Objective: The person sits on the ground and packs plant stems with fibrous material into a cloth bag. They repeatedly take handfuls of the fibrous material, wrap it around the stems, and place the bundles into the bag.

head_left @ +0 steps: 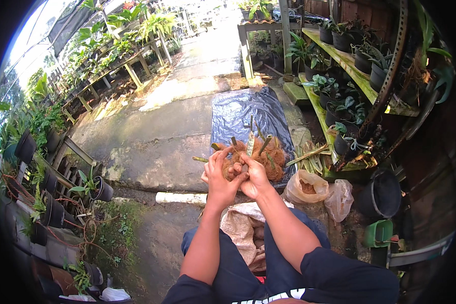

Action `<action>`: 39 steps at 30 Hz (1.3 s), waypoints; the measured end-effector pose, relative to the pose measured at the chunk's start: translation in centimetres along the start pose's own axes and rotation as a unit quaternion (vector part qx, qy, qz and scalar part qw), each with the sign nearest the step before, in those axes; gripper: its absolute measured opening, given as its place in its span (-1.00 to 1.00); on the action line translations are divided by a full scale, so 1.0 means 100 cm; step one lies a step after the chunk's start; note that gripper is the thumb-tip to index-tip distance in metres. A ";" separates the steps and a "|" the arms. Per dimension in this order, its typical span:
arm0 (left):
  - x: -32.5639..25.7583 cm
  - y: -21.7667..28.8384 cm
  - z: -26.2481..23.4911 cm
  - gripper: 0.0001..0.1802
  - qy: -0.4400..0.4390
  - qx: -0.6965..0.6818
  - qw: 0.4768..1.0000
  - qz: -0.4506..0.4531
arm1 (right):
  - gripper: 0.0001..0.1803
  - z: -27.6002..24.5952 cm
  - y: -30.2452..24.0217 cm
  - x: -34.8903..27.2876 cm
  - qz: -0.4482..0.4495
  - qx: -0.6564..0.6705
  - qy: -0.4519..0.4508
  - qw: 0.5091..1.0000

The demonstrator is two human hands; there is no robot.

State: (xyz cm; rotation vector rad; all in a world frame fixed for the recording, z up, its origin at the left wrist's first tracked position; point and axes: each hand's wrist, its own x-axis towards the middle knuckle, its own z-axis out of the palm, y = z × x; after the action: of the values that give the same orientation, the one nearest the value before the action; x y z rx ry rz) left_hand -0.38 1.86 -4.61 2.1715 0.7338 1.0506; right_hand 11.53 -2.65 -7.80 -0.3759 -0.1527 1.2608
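My left hand and my right hand meet above my knees, fingers bent and closed around a fibre-wrapped stem cutting. Brown fibre shows between the fingers, and a pale green stem rises past my right thumb. My fingers hide most of the bundle, including any tie around it. Just beyond lie several brown fibre balls with short green stems sticking out, bunched on a black plastic sheet.
An open sack lies between my legs. To the right are a clear bag of brown material, another clear bag, a black bucket and plant shelves. A white tube lies left; potted plants line that side.
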 end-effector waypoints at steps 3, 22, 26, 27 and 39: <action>-0.002 -0.004 0.004 -0.14 -0.006 0.029 1.000 0.004 | -0.76 0.004 0.003 -0.001 -0.014 -0.024 0.024 0.999; -0.033 -0.020 -0.011 -0.43 -0.336 0.135 0.932 -0.011 | -0.35 0.060 -0.075 -0.074 -0.171 -0.264 0.104 0.943; -0.047 -0.015 0.023 -0.42 -0.451 0.181 0.874 -0.011 | -0.49 0.079 -0.072 -0.102 -0.196 -0.459 0.071 0.864; -0.051 -0.014 0.033 -0.44 -0.483 0.188 0.855 -0.028 | -0.52 0.080 -0.070 -0.106 -0.192 -0.497 0.061 0.844; -0.186 -0.102 0.155 -0.53 -0.561 0.300 0.769 -0.056 | -0.76 0.081 -0.095 -0.156 -0.152 -0.810 0.049 0.565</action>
State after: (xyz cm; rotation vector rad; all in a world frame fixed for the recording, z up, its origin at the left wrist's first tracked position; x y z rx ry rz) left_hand 0.30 -8.76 -28.68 2.6469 0.5902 -0.7270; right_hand 12.75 -18.35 4.53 -1.9131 -1.2716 0.3660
